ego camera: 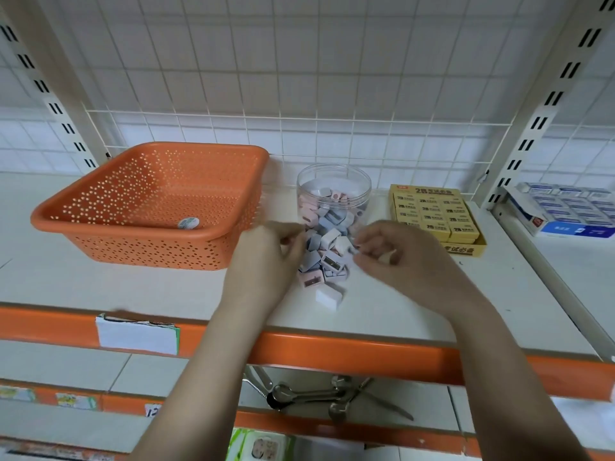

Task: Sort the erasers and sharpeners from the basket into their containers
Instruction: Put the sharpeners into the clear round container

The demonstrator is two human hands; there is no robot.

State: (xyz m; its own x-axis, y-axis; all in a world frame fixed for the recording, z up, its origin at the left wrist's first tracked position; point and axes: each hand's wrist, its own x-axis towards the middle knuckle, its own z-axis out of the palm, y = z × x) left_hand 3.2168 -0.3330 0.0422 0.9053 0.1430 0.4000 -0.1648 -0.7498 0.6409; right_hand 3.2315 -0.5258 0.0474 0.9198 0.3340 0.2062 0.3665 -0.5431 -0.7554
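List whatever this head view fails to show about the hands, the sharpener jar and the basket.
1. Left hand: blurred by motion; whether its fingers hold a sharpener is unclear.
2. Right hand: curled fingers hide whatever they may pinch.
3. Clear jar: lower part hidden behind the sharpener pile and both hands.
4. Orange basket: near wall hides part of its floor; sticker unreadable.

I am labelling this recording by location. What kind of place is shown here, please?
Probably a stationery or general shop. The shelf has an orange price-label rail, slotted uprights and a wire grid back, and boxed erasers stand displayed as stock.

perforated plastic basket, clear plastic jar
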